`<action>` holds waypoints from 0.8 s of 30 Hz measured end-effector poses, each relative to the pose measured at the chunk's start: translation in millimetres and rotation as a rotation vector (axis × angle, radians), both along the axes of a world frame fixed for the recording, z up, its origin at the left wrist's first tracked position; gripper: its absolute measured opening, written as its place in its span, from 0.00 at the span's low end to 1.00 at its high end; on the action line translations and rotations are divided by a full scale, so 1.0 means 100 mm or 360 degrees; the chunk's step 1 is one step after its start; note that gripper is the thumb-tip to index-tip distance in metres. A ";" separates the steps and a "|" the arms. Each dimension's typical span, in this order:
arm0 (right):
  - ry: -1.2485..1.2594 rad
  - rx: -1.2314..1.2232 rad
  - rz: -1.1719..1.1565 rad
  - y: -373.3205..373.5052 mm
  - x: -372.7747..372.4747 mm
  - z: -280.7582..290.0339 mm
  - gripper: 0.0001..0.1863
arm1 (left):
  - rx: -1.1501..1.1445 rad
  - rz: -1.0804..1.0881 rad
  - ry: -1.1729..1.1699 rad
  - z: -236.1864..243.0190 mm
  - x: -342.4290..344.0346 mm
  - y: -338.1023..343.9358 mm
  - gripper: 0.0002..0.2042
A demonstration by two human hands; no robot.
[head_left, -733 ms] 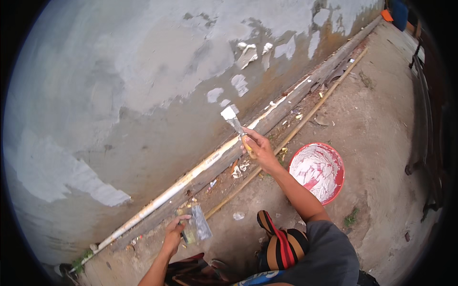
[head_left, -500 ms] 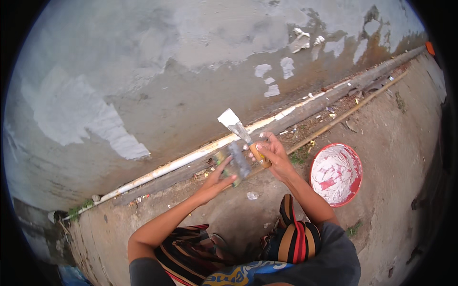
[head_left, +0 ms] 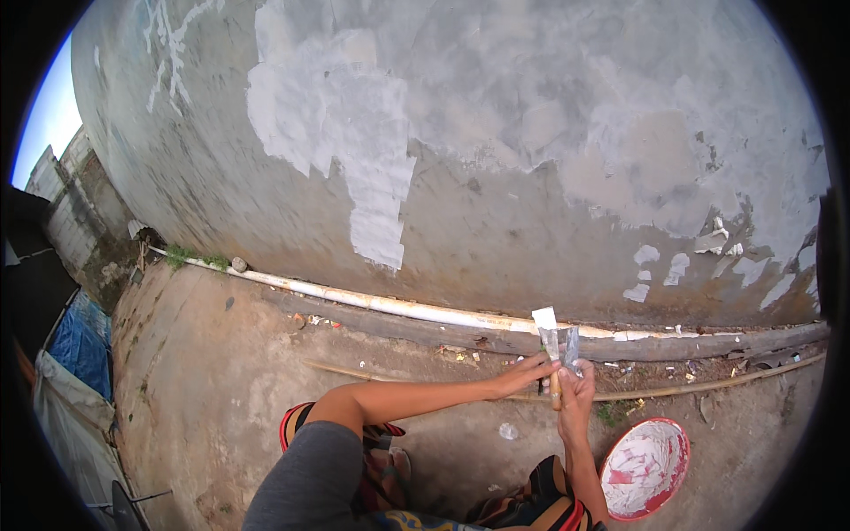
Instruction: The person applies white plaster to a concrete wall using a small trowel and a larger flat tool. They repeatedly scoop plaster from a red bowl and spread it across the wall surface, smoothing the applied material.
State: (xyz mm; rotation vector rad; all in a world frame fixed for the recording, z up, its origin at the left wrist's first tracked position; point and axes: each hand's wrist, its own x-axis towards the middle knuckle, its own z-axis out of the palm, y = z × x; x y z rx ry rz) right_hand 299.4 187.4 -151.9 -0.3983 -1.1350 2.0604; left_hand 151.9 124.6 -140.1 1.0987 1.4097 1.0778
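My right hand [head_left: 577, 388] grips a putty knife [head_left: 555, 382] by its wooden handle, blade pointing up toward the wall, with white putty on the tip. Just beside that blade stands a flat grey scraper plate [head_left: 571, 341]. My left hand [head_left: 524, 374] comes in from the left, its fingers closed at the plate's lower part behind the putty knife; the knife and my right hand partly hide its grip. The two tools are side by side, very close or touching. At the lower right, a red basin [head_left: 683, 473] holds white putty smeared over its inside.
A grey wall [head_left: 496, 212] with white putty patches [head_left: 376, 195] rises ahead. Along its foot run a white pipe [head_left: 398, 305] and a bamboo pole [head_left: 699, 387]. Litter dots the dirt ground [head_left: 221, 380]. Blue and grey tarps [head_left: 81, 341] hang at far left.
The view has swung left, showing more wall and the tarps. My hands have come together, bringing the grey plate up beside the putty knife blade. The knife now points more upright.
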 end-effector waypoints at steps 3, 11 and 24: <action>-0.0043 -0.0071 0.0029 0.03 0.01 -0.12 0.15 | -0.0055 -0.0021 0.0026 -0.06 0.02 -0.03 0.29; -0.0142 -0.0034 0.0105 -0.13 -0.02 -0.21 0.12 | -0.0045 0.0184 -0.0464 -0.15 0.00 -0.10 0.21; 0.0008 0.0004 0.0245 -0.39 -0.05 -0.61 0.35 | -0.0281 0.0709 -0.0949 0.35 0.05 0.02 0.23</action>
